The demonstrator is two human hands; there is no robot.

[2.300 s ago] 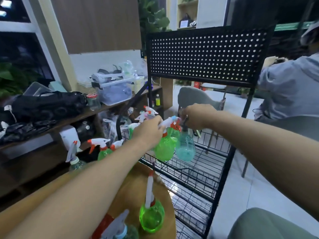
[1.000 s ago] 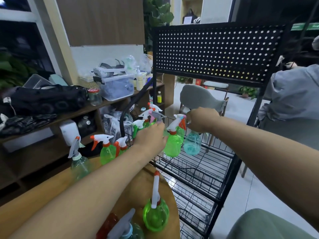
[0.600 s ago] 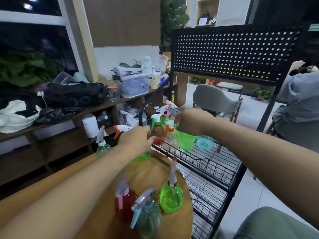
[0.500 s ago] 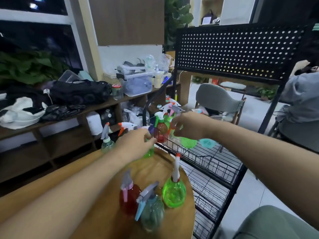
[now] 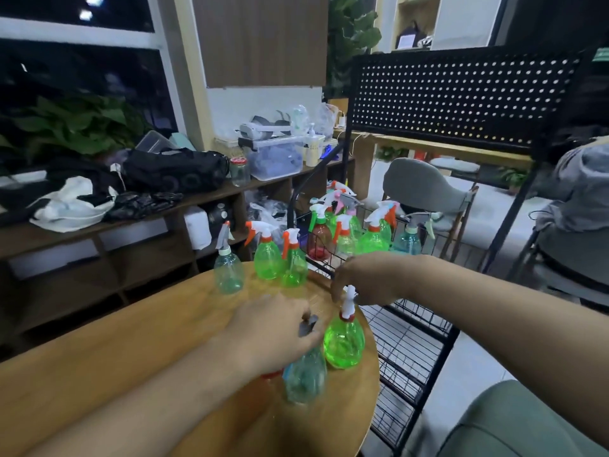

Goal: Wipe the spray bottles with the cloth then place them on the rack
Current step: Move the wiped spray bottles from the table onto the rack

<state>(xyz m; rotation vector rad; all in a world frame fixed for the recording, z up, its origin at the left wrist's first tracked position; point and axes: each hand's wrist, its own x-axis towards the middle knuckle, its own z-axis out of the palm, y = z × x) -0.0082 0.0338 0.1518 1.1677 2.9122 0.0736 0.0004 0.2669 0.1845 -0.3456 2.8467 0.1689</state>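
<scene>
right hand (image 5: pixel 365 278) pinches green bottle (image 5: pixel 344 339) top; left hand (image 5: pixel 273 331) grips teal bottle (image 5: pixel 304 377) head

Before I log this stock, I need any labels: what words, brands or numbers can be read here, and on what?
No text here can be read.
white pump bottle: dark print on its label, too small to read.
green sign, top right edge: blurred.
spray bottles: no labels show.

office-like room: cluttered wooden shelving (image 5: pixel 138 258), grey chair (image 5: pixel 421 189), potted plants (image 5: pixel 75 127).
</scene>
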